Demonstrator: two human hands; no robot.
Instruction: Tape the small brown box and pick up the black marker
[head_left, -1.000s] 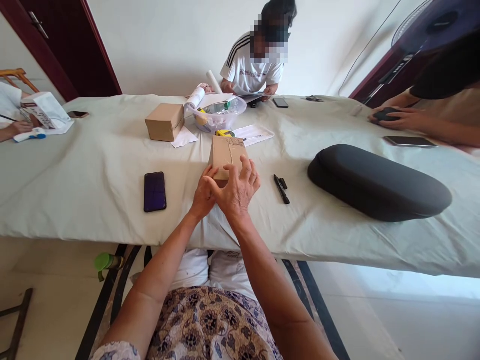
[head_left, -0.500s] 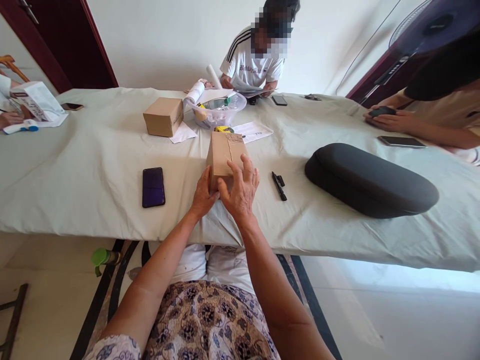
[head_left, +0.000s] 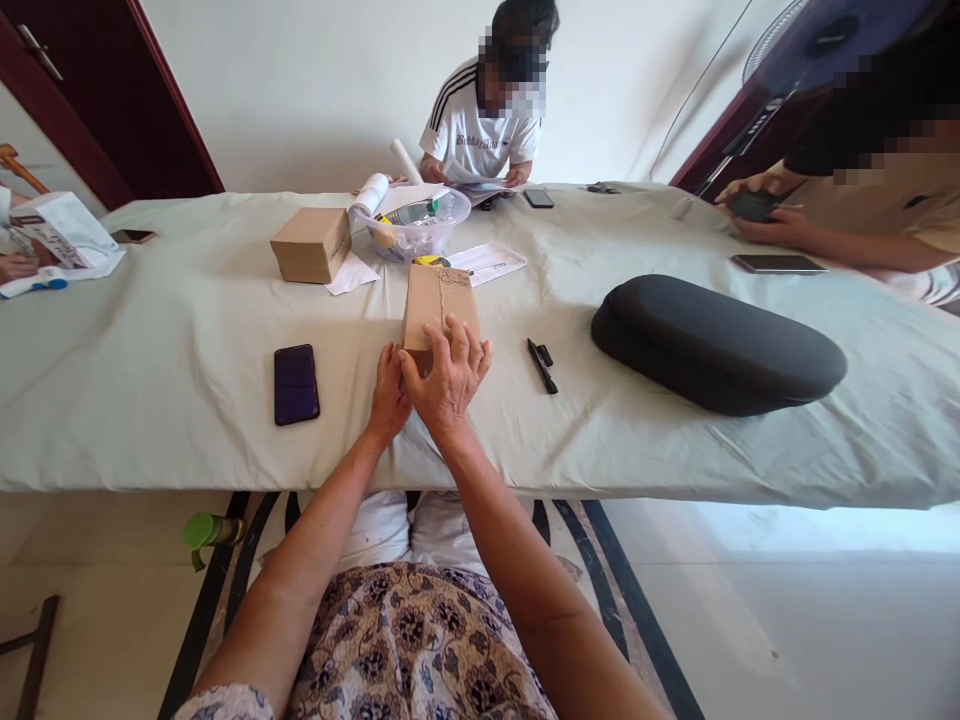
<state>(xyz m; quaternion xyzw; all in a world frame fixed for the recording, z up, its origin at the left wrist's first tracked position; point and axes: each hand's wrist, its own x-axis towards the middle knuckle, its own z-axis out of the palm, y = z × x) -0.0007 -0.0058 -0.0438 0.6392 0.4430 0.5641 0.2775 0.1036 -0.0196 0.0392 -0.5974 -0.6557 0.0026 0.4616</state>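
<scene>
L hand [head_left: 390, 398] holds near-left corner of cardboard box [head_left: 421, 290]; R hand [head_left: 448, 382], fingers spread wide, rests on its top nr front edge. Box sits on cloth-covered table [head_left: 180, 400], approx. centre. Blk pen [head_left: 541, 366] to R, smartphone [head_left: 295, 385] to L; 2nd carton [head_left: 309, 245] & plastic basin [head_left: 412, 244] behind.

Access from the worktop's [head_left: 157, 410] near edge: a hand can pass between the phone [head_left: 296, 385] and the left hand [head_left: 390, 395]. The left hand obstructs the left side of the front carton [head_left: 429, 305]; the right hand [head_left: 448, 375] covers the near part of its top. A narrow lane runs between the right hand and the marker [head_left: 541, 365], another between the marker and the dark case [head_left: 720, 345]. The case blocks direct passage toward the right edge. Toward the far edge, the tape measure [head_left: 431, 262], basin [head_left: 442, 236] and rear carton [head_left: 310, 247] form obstacles.
</scene>
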